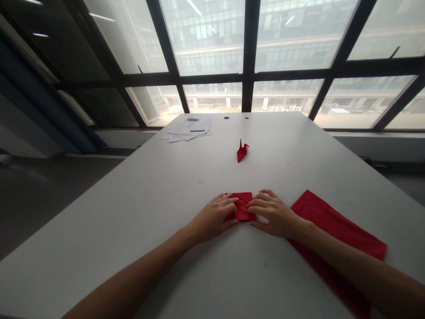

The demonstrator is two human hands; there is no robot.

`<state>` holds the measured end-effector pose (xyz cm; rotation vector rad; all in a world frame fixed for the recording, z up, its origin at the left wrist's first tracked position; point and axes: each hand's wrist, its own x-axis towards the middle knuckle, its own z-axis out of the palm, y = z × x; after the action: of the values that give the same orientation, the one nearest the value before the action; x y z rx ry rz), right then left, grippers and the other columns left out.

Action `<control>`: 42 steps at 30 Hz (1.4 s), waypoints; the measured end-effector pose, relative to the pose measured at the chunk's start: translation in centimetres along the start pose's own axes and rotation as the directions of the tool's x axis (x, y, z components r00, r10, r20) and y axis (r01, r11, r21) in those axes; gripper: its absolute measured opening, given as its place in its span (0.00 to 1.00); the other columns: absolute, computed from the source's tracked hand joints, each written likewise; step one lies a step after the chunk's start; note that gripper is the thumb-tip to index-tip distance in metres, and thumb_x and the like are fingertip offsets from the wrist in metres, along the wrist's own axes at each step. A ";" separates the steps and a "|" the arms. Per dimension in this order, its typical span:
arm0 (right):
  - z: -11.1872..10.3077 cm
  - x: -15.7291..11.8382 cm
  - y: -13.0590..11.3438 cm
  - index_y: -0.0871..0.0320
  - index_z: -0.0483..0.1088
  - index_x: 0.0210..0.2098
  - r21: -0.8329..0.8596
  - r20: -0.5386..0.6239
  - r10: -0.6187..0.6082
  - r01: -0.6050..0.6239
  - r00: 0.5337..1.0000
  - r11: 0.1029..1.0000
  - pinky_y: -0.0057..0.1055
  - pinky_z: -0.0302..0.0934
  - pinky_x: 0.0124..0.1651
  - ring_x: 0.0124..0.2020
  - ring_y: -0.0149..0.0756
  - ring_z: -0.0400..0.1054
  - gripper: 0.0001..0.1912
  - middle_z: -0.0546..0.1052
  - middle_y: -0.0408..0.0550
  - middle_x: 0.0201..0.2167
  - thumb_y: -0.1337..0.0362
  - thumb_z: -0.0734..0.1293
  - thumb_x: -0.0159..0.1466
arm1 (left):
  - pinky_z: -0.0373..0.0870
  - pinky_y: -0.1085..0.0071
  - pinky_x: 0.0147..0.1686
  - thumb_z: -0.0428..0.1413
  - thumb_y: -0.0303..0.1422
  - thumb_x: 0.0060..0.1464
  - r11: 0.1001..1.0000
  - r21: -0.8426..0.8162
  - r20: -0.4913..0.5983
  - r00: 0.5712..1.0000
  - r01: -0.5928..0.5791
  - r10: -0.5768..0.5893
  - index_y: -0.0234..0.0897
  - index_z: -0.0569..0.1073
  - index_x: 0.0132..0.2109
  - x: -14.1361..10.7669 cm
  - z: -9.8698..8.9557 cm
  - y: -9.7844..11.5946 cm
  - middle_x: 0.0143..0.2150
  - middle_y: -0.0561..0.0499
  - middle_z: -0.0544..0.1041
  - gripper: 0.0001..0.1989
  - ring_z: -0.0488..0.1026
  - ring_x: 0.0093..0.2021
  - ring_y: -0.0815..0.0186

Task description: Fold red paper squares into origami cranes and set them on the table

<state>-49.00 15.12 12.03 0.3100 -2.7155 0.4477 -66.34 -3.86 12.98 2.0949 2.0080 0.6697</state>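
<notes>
The left hand lies over the left part of a small red packet of folded paper, its fingers slightly parted and gently curved, the thumb set apart along the near edge. The right hand is arched and loosely open, fingertips on the packet's right side, thumb near the lower corner, a wedge of white showing between thumb and fingers. I can't tell from here whether either thumb slips beneath the paper.

The packet sits flat on the table between the two hands, roughly square, with creases running faintly across its top. The tabletop is pale, smooth and softly shiny, with a few faint smudges.

Under the right forearm spreads a larger red sheet, thin and matte, lightly rippled, with straight edges and a sharp upper corner; the arm hides its middle. Straight beyond the packet, well apart from it, stands a little red paper crane, all points and angled planes. Farther off to the left, white papers overlap in an uneven fan, a thin dark strip lying on them. Near the far edge there is a dark, flat oval disc.

Past the table, a black window frame divides hazy glass into panels, and a blue curtain hangs in long folds at the left.
</notes>
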 end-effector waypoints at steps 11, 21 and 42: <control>0.5 0.2 0.0 0.54 0.75 0.37 0.081 -0.070 0.038 -0.033 0.997 0.996 0.40 0.58 0.52 0.40 0.38 0.69 0.10 0.79 0.48 0.37 0.65 0.62 0.70 | 0.53 0.52 0.67 0.57 0.29 0.59 0.996 -0.090 -0.055 0.998 0.027 -0.032 0.40 0.75 0.39 0.0 -0.1 0.1 0.61 0.47 0.73 0.03 0.65 0.64 0.56; 2.2 0.9 0.4 0.55 0.74 0.38 0.112 -0.137 0.298 -0.284 0.945 0.952 0.37 0.59 0.46 0.38 0.39 0.68 0.03 0.77 0.46 0.33 0.65 0.67 0.66 | 0.63 0.58 0.61 0.57 0.30 0.60 0.986 -0.148 -0.126 0.987 0.079 -0.098 0.41 0.78 0.44 0.4 0.5 -0.2 0.55 0.47 0.76 0.07 0.69 0.60 0.57; 0.8 0.2 -1.1 0.59 0.67 0.60 -0.167 0.012 0.058 -0.055 0.998 0.984 0.49 0.52 0.64 0.60 0.47 0.62 0.22 0.72 0.54 0.59 0.58 0.64 0.69 | 0.35 0.47 0.69 0.38 0.59 0.63 0.959 0.282 0.242 0.968 -0.004 -0.067 0.33 0.42 0.73 -0.9 1.1 1.7 0.74 0.41 0.42 0.43 0.38 0.74 0.53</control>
<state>-49.19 13.76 11.69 0.1925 -2.7611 0.2321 -64.37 -4.70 12.50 2.1593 2.0855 0.1067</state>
